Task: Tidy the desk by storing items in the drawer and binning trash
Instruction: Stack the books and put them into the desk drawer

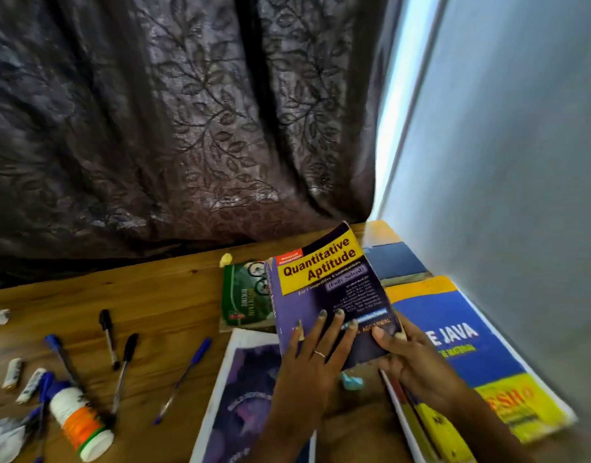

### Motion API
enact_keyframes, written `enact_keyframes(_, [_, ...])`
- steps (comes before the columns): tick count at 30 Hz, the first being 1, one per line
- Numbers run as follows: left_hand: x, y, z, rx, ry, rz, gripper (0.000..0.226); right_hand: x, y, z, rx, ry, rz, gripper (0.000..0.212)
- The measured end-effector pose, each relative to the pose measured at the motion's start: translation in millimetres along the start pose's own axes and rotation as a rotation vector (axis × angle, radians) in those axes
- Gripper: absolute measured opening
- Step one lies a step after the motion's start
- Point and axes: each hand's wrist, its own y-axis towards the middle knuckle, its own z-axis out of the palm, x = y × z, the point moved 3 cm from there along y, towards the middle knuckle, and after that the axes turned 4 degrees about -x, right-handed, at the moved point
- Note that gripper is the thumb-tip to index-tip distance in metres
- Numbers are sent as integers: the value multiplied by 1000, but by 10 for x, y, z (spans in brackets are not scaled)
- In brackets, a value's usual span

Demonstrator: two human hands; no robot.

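Observation:
A thick purple and yellow book titled Quantitative Aptitude point(327, 282) is tilted up off the wooden desk point(154, 295). My left hand point(316, 349) lies with straight fingers on its cover near the lower edge. My right hand point(404, 352) grips its lower right corner, thumb on the cover. Under and around it lie a green book point(244, 295), a blue and yellow Java book point(461, 345), a dark blue book point(394, 262) and a purple-covered book point(240, 396). Several pens point(184, 375) lie scattered to the left.
A white and orange bottle point(80, 419) lies on its side at the lower left with crumpled paper point(3, 436) and two small white tubes point(30, 385). A small yellow scrap point(226, 259) and a light blue scrap point(352, 382) lie near the books. A dark curtain point(187, 128) hangs behind; a wall point(504, 162) stands right.

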Motion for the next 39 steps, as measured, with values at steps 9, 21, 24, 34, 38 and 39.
enact_keyframes(9, [-1001,384,226,-17,-135,245,44,314,-495,-997,-201,38,-126,42])
enact_keyframes(21, [-1496,359,701,382,-213,318,59,304,-664,-1900,-463,-207,42,39])
enact_keyframes(24, [-1326,226,703,309,-360,128,63,355,-633,-1958,-532,-359,-34,17])
enact_keyframes(34, [-1306,-18,760,321,-624,-223,77,324,-435,-2085,-717,-1127,-278,31])
enact_keyframes(38, [-1337,-45,812,296,-642,-250,76,270,-494,-1986,-783,-1473,-386,34])
enact_keyframes(39, [-1346,-49,816,277,-645,-256,75,255,-520,-1930,-795,-1496,-411,33])
